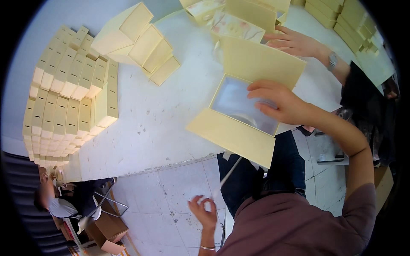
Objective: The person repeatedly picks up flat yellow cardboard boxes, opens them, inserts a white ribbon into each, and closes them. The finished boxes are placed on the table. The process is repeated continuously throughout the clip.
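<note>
An opened cream box (230, 132) with its flaps spread stands at the table's front edge, before my body. Its inside has a pale bluish-white lining (232, 96) with a faint round outline in it. My right hand (277, 100) reaches over the opening from the right, fingers apart, the fingertips above the lining. Below the table edge, at my left side, my left hand (204, 212) is closed in a pinch. A thin white strip (230, 173) runs from under the box's front flap down to the pinched fingers; its lower end is blurred.
Stacked cream boxes (64, 89) fill the table's left side, with several tilted ones (141, 42) behind. A co-worker's hand (297, 42) with a watch touches another open box (250, 19) at the back. A seated person (64, 205) and a cardboard box (106, 230) are lower left.
</note>
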`<move>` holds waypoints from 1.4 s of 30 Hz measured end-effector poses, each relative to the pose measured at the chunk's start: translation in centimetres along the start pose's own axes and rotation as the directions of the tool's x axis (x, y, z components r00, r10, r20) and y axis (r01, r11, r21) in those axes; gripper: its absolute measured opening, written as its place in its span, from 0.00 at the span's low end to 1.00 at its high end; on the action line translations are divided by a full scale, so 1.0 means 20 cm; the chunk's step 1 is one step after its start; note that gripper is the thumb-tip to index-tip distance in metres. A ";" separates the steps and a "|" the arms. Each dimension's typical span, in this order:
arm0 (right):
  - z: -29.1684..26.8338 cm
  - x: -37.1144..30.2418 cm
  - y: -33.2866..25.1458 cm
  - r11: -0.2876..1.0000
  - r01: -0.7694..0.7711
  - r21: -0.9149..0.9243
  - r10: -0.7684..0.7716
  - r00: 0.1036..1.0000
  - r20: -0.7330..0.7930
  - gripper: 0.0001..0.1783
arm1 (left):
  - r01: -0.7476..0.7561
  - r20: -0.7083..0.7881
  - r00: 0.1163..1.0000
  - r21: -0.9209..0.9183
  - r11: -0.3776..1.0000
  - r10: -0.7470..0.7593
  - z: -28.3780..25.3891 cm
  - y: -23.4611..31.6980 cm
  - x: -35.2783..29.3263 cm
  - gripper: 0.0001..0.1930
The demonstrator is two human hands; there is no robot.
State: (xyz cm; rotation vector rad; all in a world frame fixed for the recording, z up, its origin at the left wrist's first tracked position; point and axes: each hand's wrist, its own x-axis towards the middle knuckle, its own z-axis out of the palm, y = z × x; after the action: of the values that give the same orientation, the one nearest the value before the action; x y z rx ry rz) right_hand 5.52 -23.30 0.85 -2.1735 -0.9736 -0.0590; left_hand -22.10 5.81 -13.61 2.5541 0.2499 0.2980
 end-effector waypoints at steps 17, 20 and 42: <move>-0.69 -0.48 0.44 0.896 -0.295 -0.332 0.255 0.954 -0.158 0.08 | -0.551 -0.533 0.668 0.116 0.826 0.520 -0.57 0.85 1.76 0.34; -0.84 -0.40 0.28 0.892 -0.422 -0.165 0.317 0.841 -0.438 0.06 | -0.207 -0.355 0.876 0.335 0.919 0.326 -0.68 1.00 2.09 0.31; 0.07 0.04 -0.24 0.774 -0.162 0.612 0.358 0.909 -0.212 0.40 | 0.321 0.332 0.938 -0.733 0.600 -0.097 -0.19 0.47 1.04 0.10</move>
State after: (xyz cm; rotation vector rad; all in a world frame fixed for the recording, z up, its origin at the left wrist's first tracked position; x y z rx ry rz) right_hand 2.60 -19.82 3.02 -1.6310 -0.4084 0.0236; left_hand -2.00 4.80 -2.05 1.6293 0.2494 -0.0394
